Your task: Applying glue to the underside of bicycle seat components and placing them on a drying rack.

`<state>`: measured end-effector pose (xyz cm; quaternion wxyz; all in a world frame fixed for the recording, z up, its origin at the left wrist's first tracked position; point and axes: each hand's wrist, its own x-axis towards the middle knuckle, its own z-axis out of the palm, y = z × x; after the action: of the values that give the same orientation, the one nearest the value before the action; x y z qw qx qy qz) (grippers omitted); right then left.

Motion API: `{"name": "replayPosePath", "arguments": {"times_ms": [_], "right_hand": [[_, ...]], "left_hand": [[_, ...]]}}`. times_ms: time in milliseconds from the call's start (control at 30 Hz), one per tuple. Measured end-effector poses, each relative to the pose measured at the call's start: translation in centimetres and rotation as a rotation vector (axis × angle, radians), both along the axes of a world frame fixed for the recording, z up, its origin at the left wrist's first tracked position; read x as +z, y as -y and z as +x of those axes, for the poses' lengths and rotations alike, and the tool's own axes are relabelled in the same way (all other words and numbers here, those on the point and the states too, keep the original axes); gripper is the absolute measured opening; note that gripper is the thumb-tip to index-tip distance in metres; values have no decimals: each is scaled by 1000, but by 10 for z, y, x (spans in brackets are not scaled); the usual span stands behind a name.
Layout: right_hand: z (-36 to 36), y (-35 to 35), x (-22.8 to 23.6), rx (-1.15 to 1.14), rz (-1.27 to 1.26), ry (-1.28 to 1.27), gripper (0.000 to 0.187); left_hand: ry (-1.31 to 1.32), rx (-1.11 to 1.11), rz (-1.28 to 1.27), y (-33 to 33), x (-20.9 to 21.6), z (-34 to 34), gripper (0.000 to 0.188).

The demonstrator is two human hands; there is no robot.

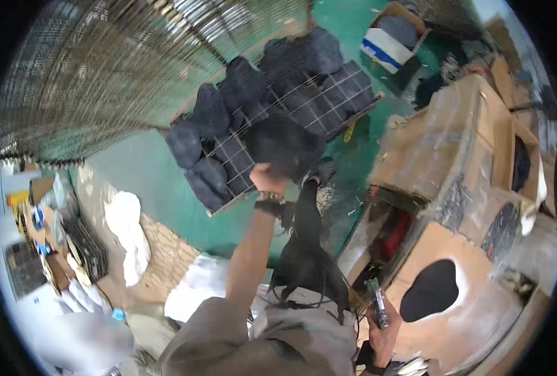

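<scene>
Floor (353,163) green; black pieces (284,144) on wire rack (231,203); cardboard-covered bench (441,344) right.

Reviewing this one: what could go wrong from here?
The dark, flat, rounded piece in the left grip might brush the grey-black rounded pieces lying on the wire-grid rack and shift them. The silver metal tool in the right grip could perhaps mark the black rounded piece on the brown cardboard surface.

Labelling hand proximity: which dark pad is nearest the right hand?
The black wavy-edged pad lying on the brown cardboard, just beside the right hand; white shows along its edge. The dark pads on the wire rack are farther off.
</scene>
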<state>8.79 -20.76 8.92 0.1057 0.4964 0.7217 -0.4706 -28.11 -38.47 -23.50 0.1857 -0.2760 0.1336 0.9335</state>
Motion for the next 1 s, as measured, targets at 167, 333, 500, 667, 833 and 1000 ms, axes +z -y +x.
{"name": "replayPosePath", "arguments": {"times_ms": [167, 333, 500, 667, 833, 1000], "right_hand": [[-63, -9, -28, 183, -55, 116, 47], [-105, -3, -75, 248, -102, 214, 42], [-108, -5, -123, 352, -107, 280, 41], [-126, -6, -135, 368, -132, 286, 41], [-130, -4, -114, 216, -171, 384, 43], [-100, 3, -68, 144, -114, 169, 45]], "left_hand": [[86, 285, -134, 57, -47, -59, 52], [97, 535, -170, 159, -185, -57, 51], [572, 726, -364, 146, -289, -16, 52], [683, 551, -483, 177, -328, 30, 64], [1011, 61, -810, 169, -306, 30, 61], [656, -489, -1080, 125, -278, 50, 39]]}}
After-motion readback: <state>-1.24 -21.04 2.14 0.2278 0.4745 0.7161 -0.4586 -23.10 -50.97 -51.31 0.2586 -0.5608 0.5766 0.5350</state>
